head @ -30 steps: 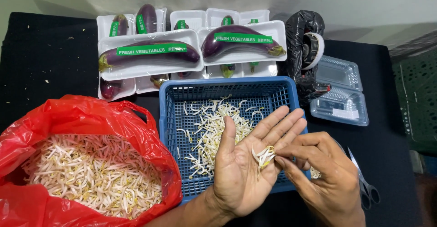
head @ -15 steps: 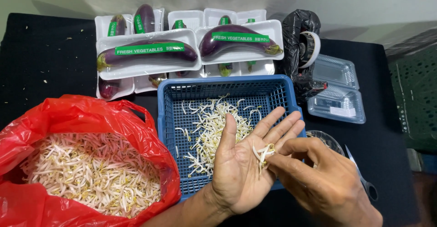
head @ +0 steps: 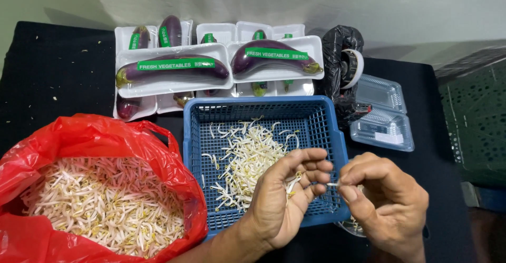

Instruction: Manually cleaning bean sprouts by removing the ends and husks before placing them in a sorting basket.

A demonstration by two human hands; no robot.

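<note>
My left hand [head: 287, 200] hovers over the near right corner of a blue plastic basket [head: 197, 136], its fingers curled around a small bunch of bean sprouts. My right hand [head: 387, 200] sits just to the right of the basket and pinches one thin sprout [head: 332, 184] between thumb and fingertips, almost touching the left fingers. A loose pile of bean sprouts [head: 245, 155] lies on the basket floor. A red plastic bag [head: 100, 136] at the near left stands open, full of bean sprouts [head: 100, 205].
White foam trays with wrapped purple eggplants [head: 174, 68] are stacked behind the basket. A black bag with a tape roll [head: 345, 62] and clear plastic clamshell boxes [head: 382, 118] stand at the right. A dark green mesh crate [head: 474, 115] is at the far right. A black cloth [head: 47, 78] covers the table.
My left hand has gone from open, palm up, to curled around the sprouts. My right hand has pulled a single sprout away to the right. The camera view shifted slightly.
</note>
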